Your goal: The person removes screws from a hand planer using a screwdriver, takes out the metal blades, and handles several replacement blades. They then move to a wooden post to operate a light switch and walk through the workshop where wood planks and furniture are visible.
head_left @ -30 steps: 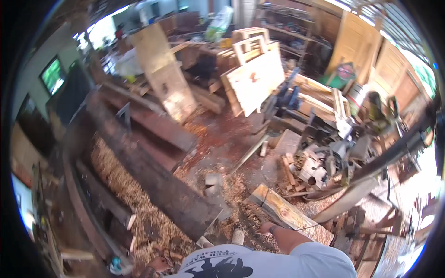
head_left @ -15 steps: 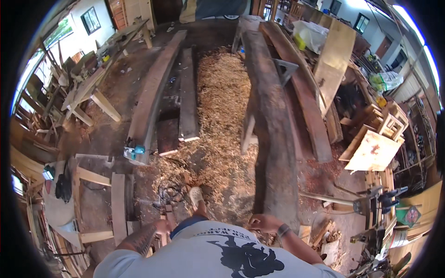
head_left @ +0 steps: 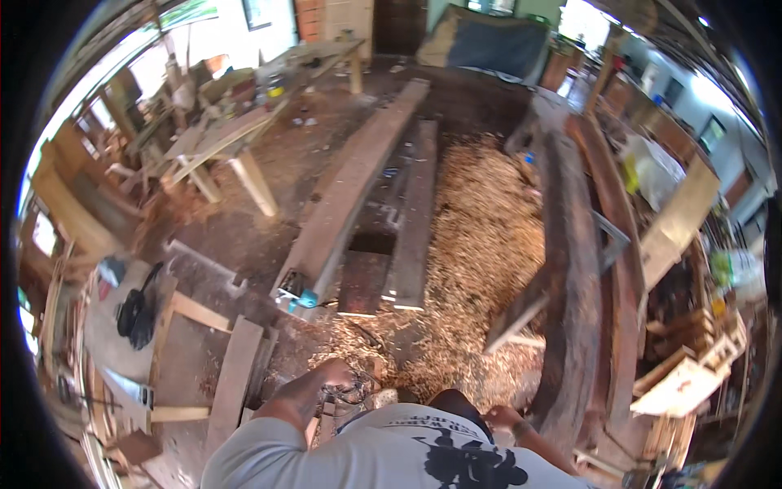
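My left hand [head_left: 334,373] hangs beside my body with its fingers curled in, and nothing shows in it. It is above a tangle of dark cable [head_left: 352,394] on the floor, apart from it as far as I can tell. At my other side, my right hand [head_left: 503,417] is also loosely closed with no object visible in it. The thick dark wooden slab [head_left: 566,285] is the nearest thing to its right. Ahead on the left, a teal power tool [head_left: 301,298] sits at the near end of a long plank [head_left: 358,187].
Wood shavings [head_left: 481,228] cover the floor between the slab and a shorter dark plank [head_left: 417,220]. A grey trestle leg [head_left: 521,314] sticks out from the slab. A workbench [head_left: 244,134] stands far left. Board frames [head_left: 199,314] lie near left, and small wooden crates [head_left: 692,367] on the right.
My view has turned left, so the planks and slab now appear farther right. My left hand has swung forward; my right hand sits lower, close to my body. Neither hand has visibly taken anything.
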